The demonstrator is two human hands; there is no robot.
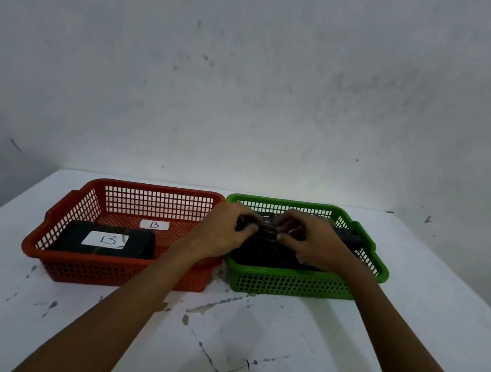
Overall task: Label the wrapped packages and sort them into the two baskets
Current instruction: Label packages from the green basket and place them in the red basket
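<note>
Both hands are closed on a black wrapped package (pixel 264 241) held over the green basket (pixel 292 284). The left hand (pixel 223 231) pinches its left end with curled fingers, and the right hand (pixel 309 243) grips its right part, thumb and fingers folded onto the shiny wrap. The package sits at rim height or just above; whether it touches what lies under it cannot be told. Below it, inside the green basket, more black wrapped material (pixel 258 255) shows, and another dark item (pixel 349 238) lies toward the far right corner of that basket.

Just left of the green basket, touching it or nearly so, stands the red basket (pixel 110 273). In its near left part lies a black package (pixel 103 241) with a white label (pixel 105 239) marked "B". A second white "B" label (pixel 154 225) lies on the red basket's floor, farther back.

Both baskets stand on a white table (pixel 82 321), scuffed and stained in front of the green basket, against a pale wall (pixel 257 73).
</note>
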